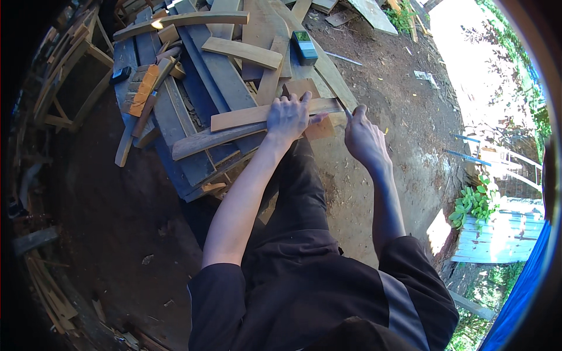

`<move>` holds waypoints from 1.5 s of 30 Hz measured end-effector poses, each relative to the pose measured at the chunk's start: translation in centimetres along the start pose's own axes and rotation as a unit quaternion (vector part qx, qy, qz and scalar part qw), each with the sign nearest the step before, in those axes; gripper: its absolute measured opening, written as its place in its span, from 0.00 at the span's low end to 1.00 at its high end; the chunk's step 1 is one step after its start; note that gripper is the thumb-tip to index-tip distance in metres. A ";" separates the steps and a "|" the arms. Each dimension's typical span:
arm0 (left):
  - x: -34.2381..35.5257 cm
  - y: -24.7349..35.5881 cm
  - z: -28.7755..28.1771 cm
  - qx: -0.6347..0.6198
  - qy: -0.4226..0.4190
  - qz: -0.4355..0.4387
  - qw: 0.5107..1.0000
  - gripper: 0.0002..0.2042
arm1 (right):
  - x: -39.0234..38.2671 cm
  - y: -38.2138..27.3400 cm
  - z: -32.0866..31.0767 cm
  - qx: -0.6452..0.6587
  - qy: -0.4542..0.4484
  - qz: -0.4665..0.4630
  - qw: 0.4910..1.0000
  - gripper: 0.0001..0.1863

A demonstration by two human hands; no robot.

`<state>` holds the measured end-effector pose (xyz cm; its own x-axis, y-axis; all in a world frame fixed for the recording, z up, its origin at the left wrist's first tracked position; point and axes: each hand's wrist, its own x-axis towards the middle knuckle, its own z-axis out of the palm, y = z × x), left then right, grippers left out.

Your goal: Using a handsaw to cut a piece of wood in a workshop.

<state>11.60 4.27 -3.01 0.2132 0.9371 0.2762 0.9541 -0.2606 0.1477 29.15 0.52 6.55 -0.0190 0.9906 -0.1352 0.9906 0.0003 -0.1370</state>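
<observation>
Under my clasping left hand (285, 119) lies a tan wooden slat (243, 117). My right hand (366, 139) grips a slim dark tool (344, 107).

Light: strong daylight came from the right | Exposure: upper-right ground (453, 50) was blown out; left dirt floor (117, 234) lay dim | Glare: whitened the pale panel (477, 243) | Lens: rim curved, darkened to black

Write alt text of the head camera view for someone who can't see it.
A person's left hand holds a light wooden strip over a pile of boards, while the right hand grips a thin tool, hard to make out, by the strip's right end. A small blue box sits farther up the pile; bare ground lies to the right.
</observation>
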 end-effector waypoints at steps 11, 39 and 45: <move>-0.1 0.0 -0.3 -0.024 0.007 -0.005 1.000 0.40 | -3.6 0.3 -1.8 0.006 0.066 -0.023 0.998 0.16; 0.1 -0.1 0.2 -0.012 0.037 0.004 0.999 0.39 | -9.3 2.5 2.7 -0.059 0.111 -0.074 0.989 0.32; 0.1 -0.5 0.7 -0.024 0.065 0.003 0.998 0.39 | -4.8 0.1 4.2 -0.013 0.116 -0.045 0.992 0.25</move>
<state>11.31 4.67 -3.76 0.1873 0.8985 0.3969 0.9408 -0.2803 0.1905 28.82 -4.83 3.05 -0.0791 0.9911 0.1066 0.9894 0.0911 -0.1127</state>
